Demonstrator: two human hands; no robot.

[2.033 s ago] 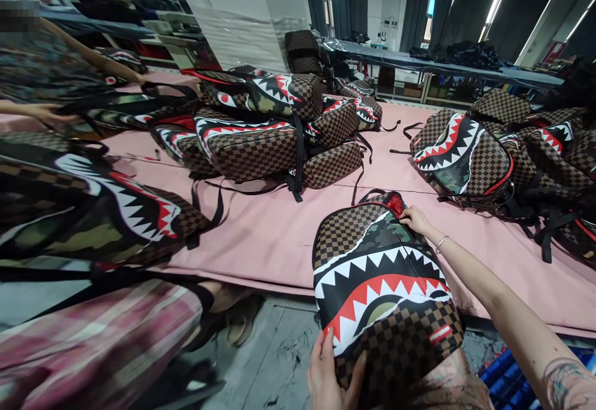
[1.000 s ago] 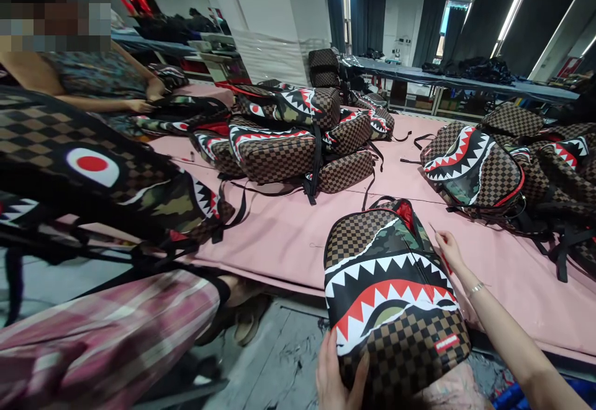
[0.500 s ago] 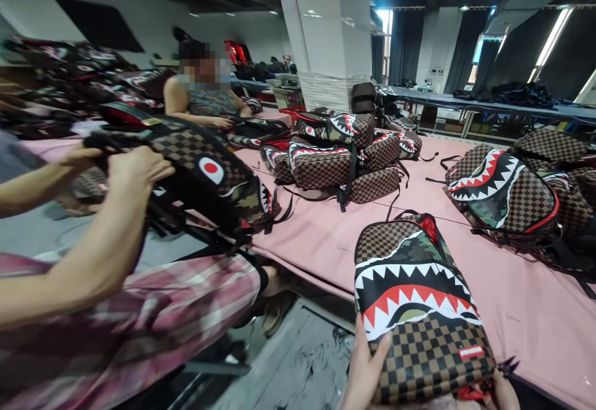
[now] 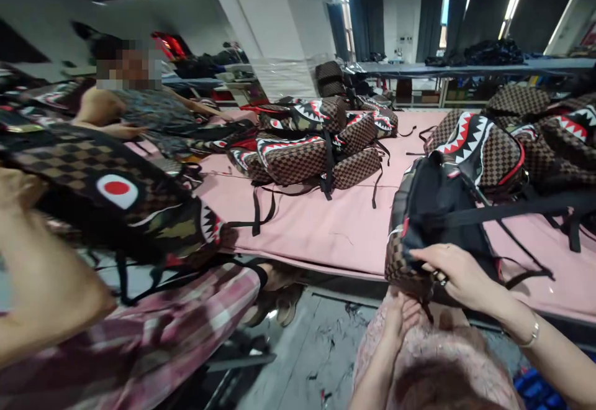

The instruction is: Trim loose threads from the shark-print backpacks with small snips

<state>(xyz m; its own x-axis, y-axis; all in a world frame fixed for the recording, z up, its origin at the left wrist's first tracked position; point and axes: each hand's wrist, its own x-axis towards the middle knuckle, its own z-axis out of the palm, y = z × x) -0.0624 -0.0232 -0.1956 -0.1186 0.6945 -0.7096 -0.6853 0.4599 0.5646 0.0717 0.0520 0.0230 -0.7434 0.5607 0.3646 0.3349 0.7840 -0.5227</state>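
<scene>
A checkered backpack [image 4: 395,261] lies on the near edge of the pink table, its black padded back and straps facing up. My right hand [image 4: 459,273] is closed on the black fabric near its lower end. Something small and dark [image 4: 440,277] shows between the fingers, too hidden to name. My left hand [image 4: 401,317] has curled fingers at the backpack's bottom edge, partly under it. A black strap [image 4: 521,208], blurred, stretches off to the right across the bag.
Other shark-mouth backpacks lie piled at mid-table [image 4: 298,158] and at right [image 4: 484,149]. On my left, a co-worker's arm [image 4: 51,273] holds another backpack [image 4: 153,205]. A second person [image 4: 144,112] sits across the pink table [image 4: 326,236].
The backpack has been turned from its shark-print front to its black back and now rests farther onto the table. My right hand has come up over it; the view has swung right.
</scene>
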